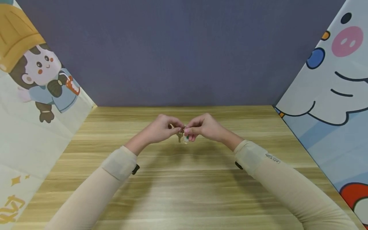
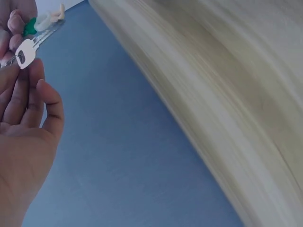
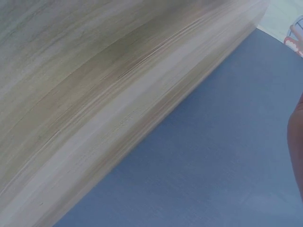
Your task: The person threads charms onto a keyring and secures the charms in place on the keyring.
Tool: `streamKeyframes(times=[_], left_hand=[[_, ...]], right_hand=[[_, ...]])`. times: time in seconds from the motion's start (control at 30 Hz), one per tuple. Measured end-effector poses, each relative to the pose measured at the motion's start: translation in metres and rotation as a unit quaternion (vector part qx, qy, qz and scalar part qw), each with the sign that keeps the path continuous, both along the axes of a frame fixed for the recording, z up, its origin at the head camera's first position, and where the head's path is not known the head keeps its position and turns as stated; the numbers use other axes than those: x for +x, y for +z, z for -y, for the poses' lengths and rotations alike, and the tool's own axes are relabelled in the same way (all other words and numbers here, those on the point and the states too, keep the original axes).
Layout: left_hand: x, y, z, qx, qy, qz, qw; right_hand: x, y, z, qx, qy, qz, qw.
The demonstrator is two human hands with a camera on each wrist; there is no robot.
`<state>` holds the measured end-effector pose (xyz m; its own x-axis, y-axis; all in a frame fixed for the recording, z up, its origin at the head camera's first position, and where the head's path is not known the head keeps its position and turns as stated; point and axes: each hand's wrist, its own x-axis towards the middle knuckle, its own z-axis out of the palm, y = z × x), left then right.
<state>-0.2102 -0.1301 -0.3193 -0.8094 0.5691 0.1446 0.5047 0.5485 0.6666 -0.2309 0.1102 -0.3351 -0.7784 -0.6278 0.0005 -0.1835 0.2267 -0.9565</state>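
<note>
Above the middle of the wooden table (image 1: 184,191) my two hands meet fingertip to fingertip. My left hand (image 1: 176,127) and right hand (image 1: 190,130) both pinch a small key ring (image 1: 182,129) between them. A metal key (image 1: 180,137) hangs down from it, with a small green and white charm (image 1: 186,139) beside it. The left wrist view shows the key (image 2: 25,52) at my left hand's fingertips (image 2: 40,87), the charm (image 2: 43,21) just beyond it. Only a sliver of my right hand (image 3: 296,142) shows at the edge of the right wrist view.
A dark blue wall (image 1: 178,51) closes the back of the table. Cartoon-printed panels stand along the left side (image 1: 37,95) and the right side (image 1: 330,95). Pale sleeves cover both forearms (image 1: 95,191).
</note>
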Motion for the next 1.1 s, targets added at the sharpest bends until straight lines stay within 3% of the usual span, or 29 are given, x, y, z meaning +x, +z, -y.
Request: streamKeyframes(times=[0.3, 0.6, 0.87, 1.1], left_hand=[[0.001, -0.002, 0.003, 0.055, 0.033, 0.075, 0.9951], [0.003, -0.003, 0.004, 0.052, 0.033, 0.060, 0.9963], [0.002, -0.003, 0.006, 0.059, 0.017, 0.090, 0.9940], [0.002, -0.001, 0.010, 0.062, 0.009, 0.088, 0.9941]], right_hand=[[0.000, 0.007, 0.000, -0.002, -0.028, -0.017, 0.999], [0.001, 0.010, -0.001, 0.034, -0.036, -0.056, 0.997], [-0.001, 0.014, -0.006, 0.069, -0.026, -0.069, 0.995], [0.000, 0.019, -0.005, 0.084, -0.022, -0.065, 0.994]])
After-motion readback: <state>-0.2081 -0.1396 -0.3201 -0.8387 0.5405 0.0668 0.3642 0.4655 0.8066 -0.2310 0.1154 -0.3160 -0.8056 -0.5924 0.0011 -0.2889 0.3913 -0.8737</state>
